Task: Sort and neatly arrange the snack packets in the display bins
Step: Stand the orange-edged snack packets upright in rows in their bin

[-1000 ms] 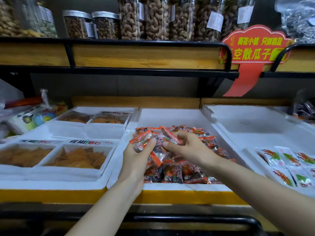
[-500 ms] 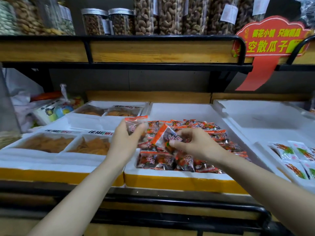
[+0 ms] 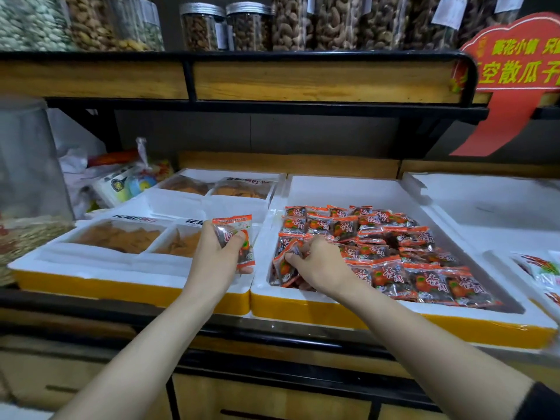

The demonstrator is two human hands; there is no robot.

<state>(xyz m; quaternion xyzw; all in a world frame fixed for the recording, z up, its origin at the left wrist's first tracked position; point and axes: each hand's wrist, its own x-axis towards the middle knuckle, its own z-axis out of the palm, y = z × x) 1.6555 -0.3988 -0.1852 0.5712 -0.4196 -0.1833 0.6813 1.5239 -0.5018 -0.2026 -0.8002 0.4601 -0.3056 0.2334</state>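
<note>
A white foam bin (image 3: 348, 189) in the middle holds several orange-and-dark snack packets (image 3: 394, 244), laid in rows at its right and back. My left hand (image 3: 215, 259) grips a small stack of these packets (image 3: 236, 237) upright, above the gap between the left bin and the middle bin. My right hand (image 3: 318, 265) is down in the front left corner of the middle bin, its fingers pinching a packet (image 3: 283, 262) that stands on edge there.
A left foam bin (image 3: 100, 262) holds trays of orange dried snacks. A right foam bin (image 3: 485, 207) carries white-and-red packets (image 3: 542, 268) at its front. A black rail (image 3: 272, 331) runs along the counter front. Jars of nuts (image 3: 303, 22) stand on the shelf above.
My left hand has carried its packets left, away from the middle bin. My right hand has dropped from mid-air into the bin's front left corner with a packet. The camera has shifted left.
</note>
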